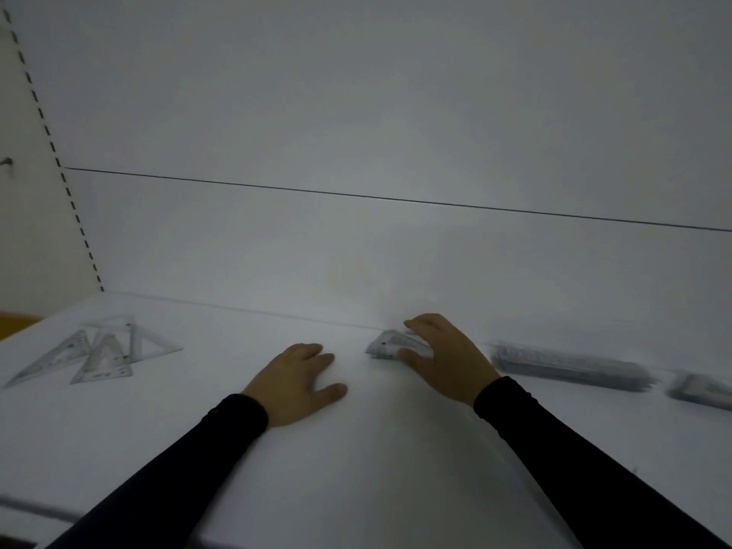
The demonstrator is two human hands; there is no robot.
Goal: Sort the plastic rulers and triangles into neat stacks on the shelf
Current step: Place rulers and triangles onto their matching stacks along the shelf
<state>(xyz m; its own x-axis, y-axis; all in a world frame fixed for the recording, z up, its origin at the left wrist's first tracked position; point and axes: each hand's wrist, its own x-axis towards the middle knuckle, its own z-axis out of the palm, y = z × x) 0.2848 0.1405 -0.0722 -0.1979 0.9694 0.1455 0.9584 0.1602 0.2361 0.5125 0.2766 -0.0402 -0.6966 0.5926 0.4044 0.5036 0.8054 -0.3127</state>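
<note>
On the white shelf (356, 449), my right hand (443, 354) curls around a small stack of clear plastic triangles (390, 344) near the back wall, thumb at the front edge and fingers over the far side. My left hand (297, 384) rests on the bare shelf just left of that stack, fingers loosely bent and holding nothing. Several loose clear triangles (101, 352) lie scattered at the far left. A blurred stack of rulers (570, 366) lies to the right of my right hand, and another small stack of triangles (703, 392) sits at the right edge.
The shelf's white back panel (396, 251) rises right behind the stacks. A slotted upright (59, 168) runs along the left side. The shelf's front edge (35, 509) shows at the bottom left.
</note>
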